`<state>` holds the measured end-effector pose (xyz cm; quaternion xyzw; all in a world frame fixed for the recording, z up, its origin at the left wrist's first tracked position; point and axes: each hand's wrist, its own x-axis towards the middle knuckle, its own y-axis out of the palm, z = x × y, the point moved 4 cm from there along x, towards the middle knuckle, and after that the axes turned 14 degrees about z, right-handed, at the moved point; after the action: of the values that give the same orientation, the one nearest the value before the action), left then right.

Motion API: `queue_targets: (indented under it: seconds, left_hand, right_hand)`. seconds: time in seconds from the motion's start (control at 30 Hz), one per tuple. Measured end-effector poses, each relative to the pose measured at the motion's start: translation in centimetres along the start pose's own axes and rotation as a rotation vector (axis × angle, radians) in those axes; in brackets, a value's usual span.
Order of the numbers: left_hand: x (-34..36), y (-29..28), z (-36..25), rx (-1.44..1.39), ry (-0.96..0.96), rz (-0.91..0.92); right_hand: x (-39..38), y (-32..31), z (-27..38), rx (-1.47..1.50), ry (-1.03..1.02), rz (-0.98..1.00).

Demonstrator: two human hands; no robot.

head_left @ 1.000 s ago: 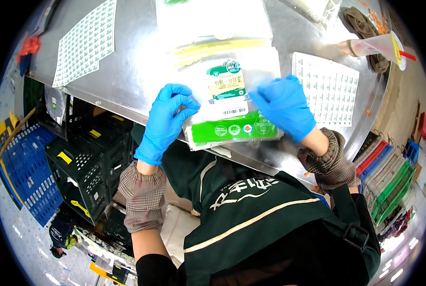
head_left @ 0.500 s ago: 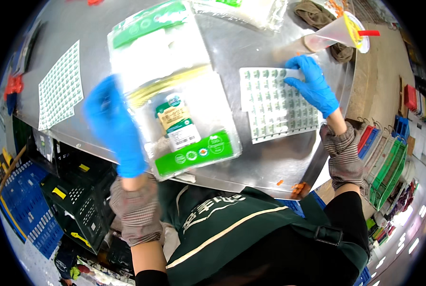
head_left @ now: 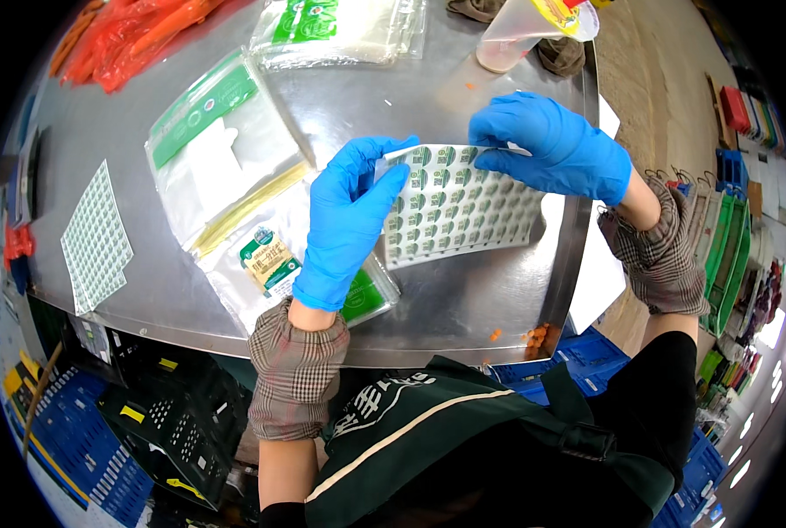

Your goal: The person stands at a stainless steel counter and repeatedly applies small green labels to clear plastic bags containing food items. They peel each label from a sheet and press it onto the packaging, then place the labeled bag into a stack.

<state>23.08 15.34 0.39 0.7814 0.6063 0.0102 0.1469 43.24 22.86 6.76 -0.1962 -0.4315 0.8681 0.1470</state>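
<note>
A sheet of round green-and-white stickers point(head_left: 463, 211) is lifted at its top edge over the steel table. At its upper left corner my blue-gloved left hand point(head_left: 344, 224) pinches the sheet between thumb and fingers. My right hand point(head_left: 555, 145), gloved too, is closed at the top edge; its fingertips partly hide what they grip. Left of the sheet lie flat clear bags with green bands point(head_left: 206, 106), the lower one partly behind my left hand. On that bag is a yellow, white and green label point(head_left: 271, 261).
Another sticker sheet point(head_left: 98, 238) lies at the table's left. Red plastic bags with carrots point(head_left: 138, 40) and more clear bags point(head_left: 340, 31) are at the far side. A plastic cup point(head_left: 511, 40) stands at far right. Orange bits point(head_left: 535, 336) lie by the near edge; black crates point(head_left: 168, 414) stand below.
My left hand has moved right from beside the bags to the sticker sheet's corner. The sheet's top edge has come up off the table, between both hands. The view has shifted.
</note>
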Motion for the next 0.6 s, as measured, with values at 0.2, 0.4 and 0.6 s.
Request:
queue_targets:
  seconds: [0.2,0.4,0.6]
  left_hand:
    - [0.1,0.1,-0.2,0.089,-0.022,-0.047]
    - [-0.1,0.2,-0.5,0.006,-0.141,-0.04]
    - [-0.2,-1.3,0.8,-0.042,-0.16,-0.101]
  right_hand:
    - [0.6,-0.2,0.7,-0.078,-0.024,0.092]
    - [0.8,-0.1,2.8,-0.652,-0.188,0.014]
    - [1.3,-1.3,2.3,0.035,-0.061,-0.103]
